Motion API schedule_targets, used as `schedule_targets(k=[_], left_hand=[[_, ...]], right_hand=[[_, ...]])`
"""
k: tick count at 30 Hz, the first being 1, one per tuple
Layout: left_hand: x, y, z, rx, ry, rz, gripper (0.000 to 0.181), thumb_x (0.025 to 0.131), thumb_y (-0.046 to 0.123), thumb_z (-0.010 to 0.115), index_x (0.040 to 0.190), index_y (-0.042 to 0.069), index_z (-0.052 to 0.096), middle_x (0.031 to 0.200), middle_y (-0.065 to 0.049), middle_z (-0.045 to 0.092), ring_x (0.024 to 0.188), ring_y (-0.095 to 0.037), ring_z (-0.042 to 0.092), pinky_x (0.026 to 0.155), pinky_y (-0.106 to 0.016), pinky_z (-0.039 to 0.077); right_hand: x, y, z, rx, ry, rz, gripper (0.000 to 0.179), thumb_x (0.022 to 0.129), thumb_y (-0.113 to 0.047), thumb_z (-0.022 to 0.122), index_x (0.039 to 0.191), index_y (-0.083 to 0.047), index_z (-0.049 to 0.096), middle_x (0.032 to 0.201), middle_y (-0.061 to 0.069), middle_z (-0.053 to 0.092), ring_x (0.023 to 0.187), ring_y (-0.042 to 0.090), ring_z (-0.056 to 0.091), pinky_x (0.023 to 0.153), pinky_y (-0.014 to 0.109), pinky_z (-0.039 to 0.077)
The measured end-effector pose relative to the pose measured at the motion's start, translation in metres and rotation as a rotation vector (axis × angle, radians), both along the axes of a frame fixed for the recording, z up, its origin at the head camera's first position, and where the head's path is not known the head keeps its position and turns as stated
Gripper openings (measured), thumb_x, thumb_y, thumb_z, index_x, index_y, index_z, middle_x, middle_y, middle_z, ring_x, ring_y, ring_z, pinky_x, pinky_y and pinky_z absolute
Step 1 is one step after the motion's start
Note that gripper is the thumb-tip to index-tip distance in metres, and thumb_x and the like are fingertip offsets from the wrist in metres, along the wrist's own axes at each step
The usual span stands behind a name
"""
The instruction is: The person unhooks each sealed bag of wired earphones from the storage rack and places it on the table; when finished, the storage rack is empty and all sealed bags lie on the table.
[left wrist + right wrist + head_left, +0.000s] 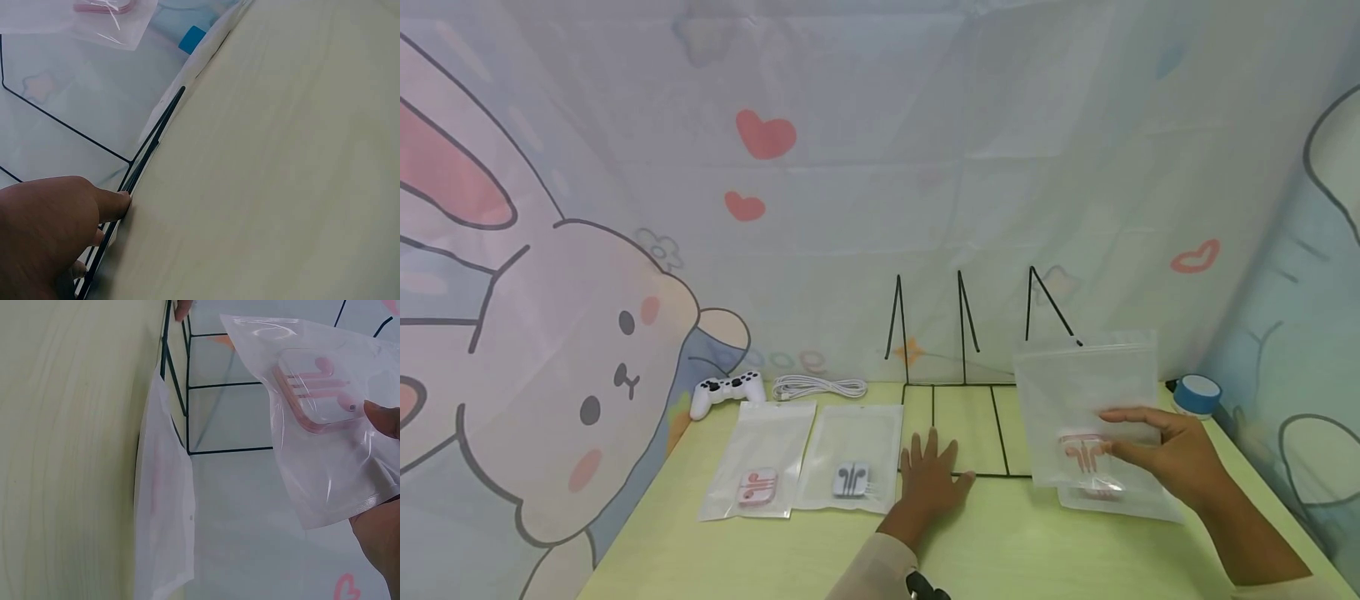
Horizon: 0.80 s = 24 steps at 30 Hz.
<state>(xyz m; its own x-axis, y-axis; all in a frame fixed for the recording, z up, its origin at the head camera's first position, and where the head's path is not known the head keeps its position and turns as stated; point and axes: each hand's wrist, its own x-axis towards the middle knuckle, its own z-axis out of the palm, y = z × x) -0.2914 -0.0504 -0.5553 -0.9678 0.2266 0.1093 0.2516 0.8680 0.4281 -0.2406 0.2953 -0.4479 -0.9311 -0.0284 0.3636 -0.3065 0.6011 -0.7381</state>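
My right hand (pixel 1176 458) pinches a clear zip bag (pixel 1086 387) between thumb and fingers, held upright above the table's right side. Inside the bag is a clear case of pink-tinted earphones (pixel 325 394). Another zip bag (pixel 1150 507) lies on the table below and partly behind it, mostly hidden in the head view. My left hand (pixel 931 477), fingers spread, rests on the left part of a black wire rack (pixel 1001 435). In the left wrist view, the thumb (pixel 115 205) touches the rack's front bar. The rack's three peaked dividers stand upright at the back.
Left of the rack lie two zip bags with earphone cases, one pinkish (pixel 757 487) and one grey and white (pixel 851 480). Behind them sit a white game controller (pixel 727 392) and a coiled white cable (pixel 820 387). A blue tape roll (pixel 1197 397) stands at the back right corner.
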Motion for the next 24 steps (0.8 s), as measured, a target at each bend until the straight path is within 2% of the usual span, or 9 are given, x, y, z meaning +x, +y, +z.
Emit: schedule_targets(k=[3,9,12,13,16,18,21,24], left_hand=[[-0.0001,-0.0001,-0.0007,0.014,-0.002,0.003,0.063,0.107,0.046,0.061,0.159,0.012,0.057,0.176,-0.023,0.036,0.165,-0.053,0.026,0.130,-0.072,0.024],[-0.0009,0.0002,-0.0008,-0.007,0.005,0.004,0.063,0.107,0.048,0.062,0.159,0.013,0.057,0.176,-0.023,0.037,0.165,-0.052,0.027,0.130,-0.071,0.025],[-0.0015,0.0005,-0.0016,-0.016,0.014,0.003,0.064,0.106,0.049,0.062,0.159,0.013,0.058,0.175,-0.022,0.039,0.165,-0.052,0.028,0.130,-0.071,0.026],[-0.0018,0.0005,-0.0023,-0.020,0.011,0.004,0.064,0.106,0.050,0.062,0.159,0.014,0.057,0.175,-0.022,0.038,0.165,-0.052,0.028,0.130,-0.071,0.026],[-0.0021,0.0005,-0.0033,-0.023,0.008,0.005,0.064,0.107,0.050,0.061,0.160,0.014,0.057,0.176,-0.021,0.038,0.165,-0.051,0.028,0.130,-0.071,0.026],[-0.0023,0.0004,-0.0035,-0.021,0.003,0.005,0.064,0.107,0.050,0.060,0.160,0.015,0.056,0.176,-0.021,0.037,0.166,-0.051,0.027,0.131,-0.071,0.025],[-0.0025,0.0002,-0.0036,-0.019,0.003,0.008,0.063,0.107,0.049,0.061,0.160,0.015,0.057,0.176,-0.021,0.037,0.166,-0.051,0.027,0.131,-0.071,0.025],[-0.0029,0.0003,-0.0043,-0.025,0.001,0.010,0.063,0.107,0.049,0.061,0.160,0.015,0.057,0.176,-0.021,0.037,0.166,-0.051,0.027,0.131,-0.070,0.025]], right_hand=[[0.0023,-0.0013,0.0002,-0.013,0.000,-0.004,0.042,0.085,-0.024,0.096,0.123,-0.012,0.084,0.122,-0.044,0.064,0.111,-0.019,0.050,0.081,0.009,0.042],[0.0070,-0.0045,-0.0004,-0.059,-0.014,0.004,0.042,0.085,-0.021,0.096,0.124,-0.008,0.083,0.120,-0.045,0.064,0.100,-0.005,0.052,0.070,0.019,0.044],[0.0084,-0.0051,-0.0015,-0.079,-0.015,0.011,0.042,0.085,-0.019,0.096,0.124,-0.007,0.083,0.119,-0.045,0.066,0.097,-0.005,0.053,0.060,0.024,0.043],[0.0087,-0.0052,-0.0020,-0.086,-0.015,0.016,0.042,0.086,-0.019,0.095,0.124,-0.007,0.083,0.118,-0.044,0.066,0.092,-0.005,0.052,0.055,0.026,0.042],[0.0090,-0.0047,-0.0037,-0.095,-0.014,0.020,0.041,0.086,-0.018,0.095,0.123,-0.007,0.083,0.117,-0.044,0.067,0.090,-0.006,0.052,0.049,0.031,0.039],[0.0088,-0.0040,-0.0048,-0.090,-0.019,0.020,0.041,0.086,-0.018,0.095,0.123,-0.007,0.083,0.117,-0.045,0.066,0.091,-0.008,0.052,0.052,0.028,0.041],[0.0086,-0.0025,-0.0064,-0.070,-0.025,0.013,0.040,0.086,-0.020,0.095,0.123,-0.008,0.084,0.118,-0.045,0.065,0.100,-0.012,0.054,0.063,0.021,0.047],[0.0084,0.0002,-0.0091,-0.056,-0.021,0.019,0.040,0.085,-0.019,0.096,0.122,-0.008,0.084,0.118,-0.044,0.065,0.100,-0.010,0.054,0.071,0.018,0.048]])
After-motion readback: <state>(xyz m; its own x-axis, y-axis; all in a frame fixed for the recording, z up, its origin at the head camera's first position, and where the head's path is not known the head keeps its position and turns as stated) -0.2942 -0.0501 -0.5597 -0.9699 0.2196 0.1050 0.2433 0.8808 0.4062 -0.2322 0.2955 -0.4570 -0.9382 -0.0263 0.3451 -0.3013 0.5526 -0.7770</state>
